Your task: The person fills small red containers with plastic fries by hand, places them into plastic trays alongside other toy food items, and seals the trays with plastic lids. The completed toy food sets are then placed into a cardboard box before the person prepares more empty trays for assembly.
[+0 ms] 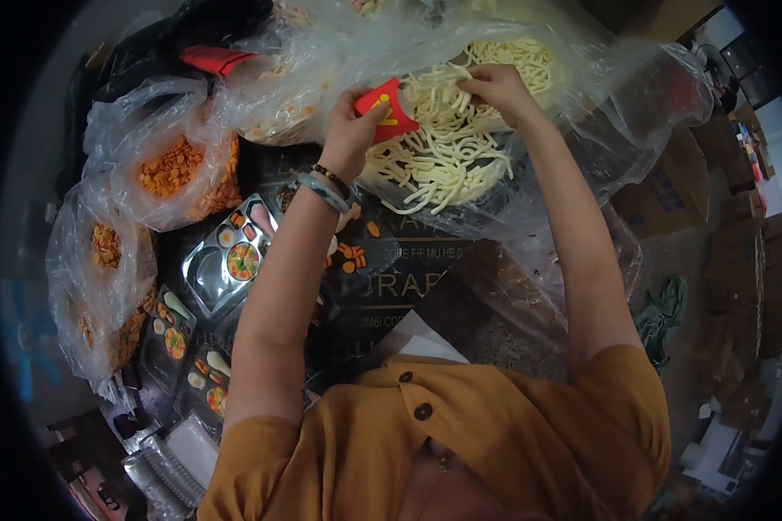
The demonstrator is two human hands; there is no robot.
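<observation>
My left hand (356,123) is closed around a small red carton (387,111) with a yellow mark, held at the left edge of a heap of pale, fry-like sticks (447,169). The sticks lie in and spill from a large clear plastic bag. At the top of the heap my right hand (495,89) has its fingers pinched together on pale sticks; how many is hidden. Both hands are apart, with sticks between them.
Clear bags of orange pieces (172,174) stand at the left. Below them are a silver tray (226,260) with small food pieces and stacked clear trays (169,464). A red carton (217,59) lies at upper left. Cardboard boxes (665,187) and green plastic (665,317) are at right.
</observation>
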